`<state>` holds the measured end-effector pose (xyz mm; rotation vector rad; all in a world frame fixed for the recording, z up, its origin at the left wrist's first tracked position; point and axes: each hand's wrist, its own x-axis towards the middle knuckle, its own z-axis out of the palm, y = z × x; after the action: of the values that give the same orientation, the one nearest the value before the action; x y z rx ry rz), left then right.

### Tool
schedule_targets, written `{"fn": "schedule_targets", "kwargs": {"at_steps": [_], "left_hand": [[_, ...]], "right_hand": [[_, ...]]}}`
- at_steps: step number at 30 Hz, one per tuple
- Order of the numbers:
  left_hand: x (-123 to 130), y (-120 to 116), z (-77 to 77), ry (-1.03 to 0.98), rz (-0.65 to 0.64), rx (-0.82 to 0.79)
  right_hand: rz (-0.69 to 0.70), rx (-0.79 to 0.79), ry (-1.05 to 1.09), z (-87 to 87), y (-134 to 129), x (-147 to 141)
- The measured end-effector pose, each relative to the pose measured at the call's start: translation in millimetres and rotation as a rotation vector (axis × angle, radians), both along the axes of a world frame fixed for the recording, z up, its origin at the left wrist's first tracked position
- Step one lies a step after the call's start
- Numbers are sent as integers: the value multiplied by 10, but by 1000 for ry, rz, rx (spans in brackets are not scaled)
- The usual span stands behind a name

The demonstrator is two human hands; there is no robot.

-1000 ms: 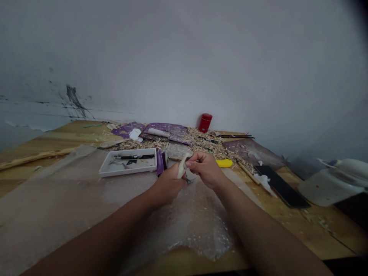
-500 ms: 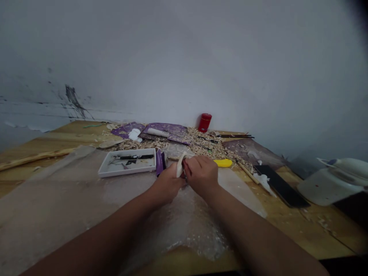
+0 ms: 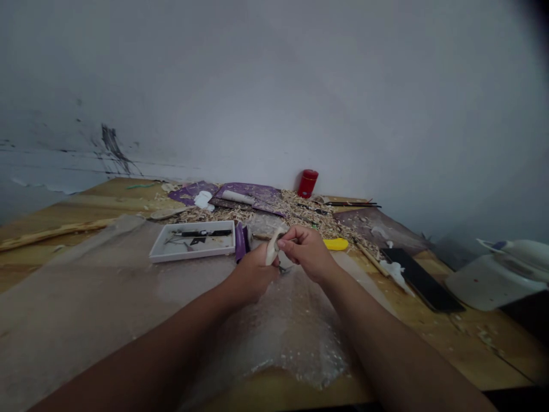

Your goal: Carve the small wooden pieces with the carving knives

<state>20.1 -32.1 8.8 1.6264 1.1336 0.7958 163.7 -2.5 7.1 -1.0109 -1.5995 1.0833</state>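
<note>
Left hand closed around a pale carved piece, which stands tilted just above the fist; material unclear at this resolution. Right hand pinched, fingertips touching the upper part of the piece. A small dark metal tip shows below the hands — too small to identify. Both hands held over bubble wrap. Nearby: white tray of black-handled tools to the left, yellow object to the right — wood shavings beyond, and a red canister behind them.
</note>
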Motion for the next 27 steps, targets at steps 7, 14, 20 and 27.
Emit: {"fn": "schedule_targets", "kwargs": {"at_steps": [7, 14, 20, 27], "left_hand": [[0, 43, -35, -25, -20, 85], [5, 21, 10, 56, 6, 18], [8, 11, 5, 51, 20, 3], [-21, 18, -2, 13, -24, 58]], "right_hand": [[-404, 692, -774, -63, -115, -74], [-381, 629, -685, -96, -60, -46], [-177, 205, -260, -21, -9, -34], [88, -83, 75, 60, -24, 9]]}}
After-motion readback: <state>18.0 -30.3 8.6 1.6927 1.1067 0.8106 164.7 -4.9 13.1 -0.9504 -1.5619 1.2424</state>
